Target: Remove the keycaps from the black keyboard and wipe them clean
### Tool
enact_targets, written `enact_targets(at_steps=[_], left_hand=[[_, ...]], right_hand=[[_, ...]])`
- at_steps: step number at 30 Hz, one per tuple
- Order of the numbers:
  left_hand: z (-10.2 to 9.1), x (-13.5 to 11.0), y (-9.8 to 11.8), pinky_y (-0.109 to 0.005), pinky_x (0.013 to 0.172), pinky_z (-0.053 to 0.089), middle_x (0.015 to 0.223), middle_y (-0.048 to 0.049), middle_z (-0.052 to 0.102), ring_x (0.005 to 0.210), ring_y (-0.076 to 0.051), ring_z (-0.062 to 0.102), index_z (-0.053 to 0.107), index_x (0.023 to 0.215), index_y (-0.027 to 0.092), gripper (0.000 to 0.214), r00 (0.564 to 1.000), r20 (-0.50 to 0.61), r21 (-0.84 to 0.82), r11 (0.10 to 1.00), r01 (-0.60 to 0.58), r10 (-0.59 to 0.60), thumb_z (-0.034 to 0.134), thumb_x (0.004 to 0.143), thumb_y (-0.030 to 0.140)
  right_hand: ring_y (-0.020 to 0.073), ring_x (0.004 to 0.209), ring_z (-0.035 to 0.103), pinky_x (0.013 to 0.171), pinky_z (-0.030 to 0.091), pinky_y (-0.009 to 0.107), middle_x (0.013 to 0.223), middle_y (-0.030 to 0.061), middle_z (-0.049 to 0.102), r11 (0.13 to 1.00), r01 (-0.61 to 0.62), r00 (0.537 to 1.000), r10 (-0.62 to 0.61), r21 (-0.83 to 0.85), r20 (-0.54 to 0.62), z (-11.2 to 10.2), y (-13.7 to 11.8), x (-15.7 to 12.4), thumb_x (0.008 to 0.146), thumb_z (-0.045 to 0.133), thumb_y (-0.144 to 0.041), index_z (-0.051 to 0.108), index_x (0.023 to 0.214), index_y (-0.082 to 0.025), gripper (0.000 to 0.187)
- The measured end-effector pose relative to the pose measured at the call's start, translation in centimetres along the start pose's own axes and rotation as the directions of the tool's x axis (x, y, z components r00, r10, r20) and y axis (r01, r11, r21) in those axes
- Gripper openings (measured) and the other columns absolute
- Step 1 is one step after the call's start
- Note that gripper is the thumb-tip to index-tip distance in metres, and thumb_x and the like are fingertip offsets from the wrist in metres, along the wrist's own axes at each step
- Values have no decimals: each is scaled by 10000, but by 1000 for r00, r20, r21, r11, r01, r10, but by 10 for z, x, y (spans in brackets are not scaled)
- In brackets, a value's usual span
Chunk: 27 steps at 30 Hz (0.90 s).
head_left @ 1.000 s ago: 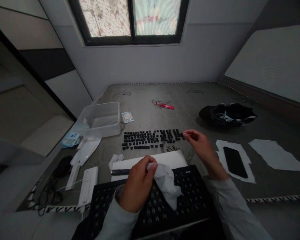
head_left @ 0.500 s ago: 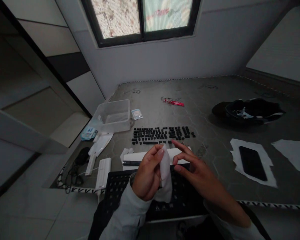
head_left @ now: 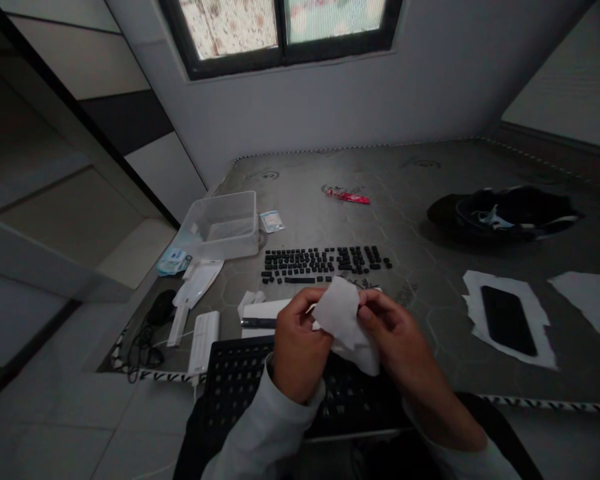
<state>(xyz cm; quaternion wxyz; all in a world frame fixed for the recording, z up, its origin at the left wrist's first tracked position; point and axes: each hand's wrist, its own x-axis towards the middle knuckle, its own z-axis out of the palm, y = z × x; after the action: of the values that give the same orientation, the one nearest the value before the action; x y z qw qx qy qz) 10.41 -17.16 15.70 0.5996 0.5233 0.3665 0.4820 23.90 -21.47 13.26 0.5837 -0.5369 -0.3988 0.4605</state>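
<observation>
Between my hands hangs a white wipe [head_left: 347, 320], partly spread out. My left hand [head_left: 303, 347] is closed on its left side, and my right hand [head_left: 395, 330] pinches its right edge with thumb and fingers. Below them lies a black keyboard [head_left: 240, 380] with its keycaps off, reaching across my lap at the near edge. Beyond my hands, loose black keycaps [head_left: 300, 262] are laid out in rows like a keyboard. A dark pen-like stick [head_left: 257, 323] rests on white paper [head_left: 267, 309], which my hands partly cover.
A clear plastic box [head_left: 225, 227] stands at the left, beside a small sachet [head_left: 272, 221]. Nearer are a white power strip [head_left: 204, 343] and a cable [head_left: 147, 357]. At the right lie a phone [head_left: 509, 320] on paper and a dark cap [head_left: 510, 213]. A red wrapper [head_left: 350, 197] lies farther back.
My right hand has come in from the side and taken hold of the wipe. The wipe has turned from a narrow fold to a wider sheet between both hands.
</observation>
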Motion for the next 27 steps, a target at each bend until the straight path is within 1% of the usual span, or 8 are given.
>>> enact_targets(at_steps=[2,5,9,14,18,20,23,27], left_hand=[[1,0,-1,-233,738,507,854,-11,691,830,-165,642,668,834,176,170,1000,-5,58,998,15,-15,723,686,115],[1,0,-1,-216,678,494,838,-15,703,782,-157,639,703,848,166,143,999,49,136,991,7,-14,684,718,108],[-1,-1,-1,-237,732,502,885,-28,725,823,-173,654,740,895,169,161,996,91,173,985,-17,1,672,754,131],[-6,3,0,-256,749,515,875,-32,740,807,-180,671,736,908,166,168,996,74,108,993,37,-46,708,742,166],[-11,6,4,-239,730,505,879,-33,734,827,-176,670,712,878,159,119,997,52,109,993,43,-49,698,763,186],[-12,7,4,-235,715,500,869,-34,729,826,-174,664,697,857,154,102,998,43,100,994,51,-56,699,766,200],[-11,8,3,-230,686,498,820,-29,724,774,-166,655,674,807,145,139,995,55,43,996,77,-80,751,711,209],[-13,9,2,-221,688,498,796,-21,730,770,-163,664,675,787,145,141,994,72,16,996,84,-85,765,683,173]], right_hand=[[149,640,582,538,457,225,785,6,649,1000,-6,999,7,27,-53,2,0,-1,760,699,-553,618,868,-235,345],[167,677,614,594,488,250,779,15,677,1000,9,997,-8,14,-76,6,-3,-1,734,728,-537,644,804,-224,331],[208,774,651,724,520,317,811,29,712,986,67,989,-85,-152,-117,5,-8,-2,754,728,-469,685,769,-232,242],[247,977,652,903,487,394,1003,36,728,930,165,984,-180,-328,-14,0,-10,-6,849,649,-385,728,940,-284,157],[208,857,655,805,506,344,904,14,707,952,124,990,-138,-280,-32,-5,-11,-6,847,658,-398,627,1120,-305,291],[198,812,637,775,498,333,866,12,685,941,113,994,-110,-318,26,-6,-12,-4,846,652,-412,606,1152,-294,330],[217,918,618,843,470,351,972,36,673,887,158,982,-97,-434,159,-7,-15,-1,839,654,-402,659,1050,-262,253],[226,1021,600,941,422,361,1021,36,664,888,195,980,-159,-417,120,-6,-14,1,826,677,-373,643,791,-234,147]])
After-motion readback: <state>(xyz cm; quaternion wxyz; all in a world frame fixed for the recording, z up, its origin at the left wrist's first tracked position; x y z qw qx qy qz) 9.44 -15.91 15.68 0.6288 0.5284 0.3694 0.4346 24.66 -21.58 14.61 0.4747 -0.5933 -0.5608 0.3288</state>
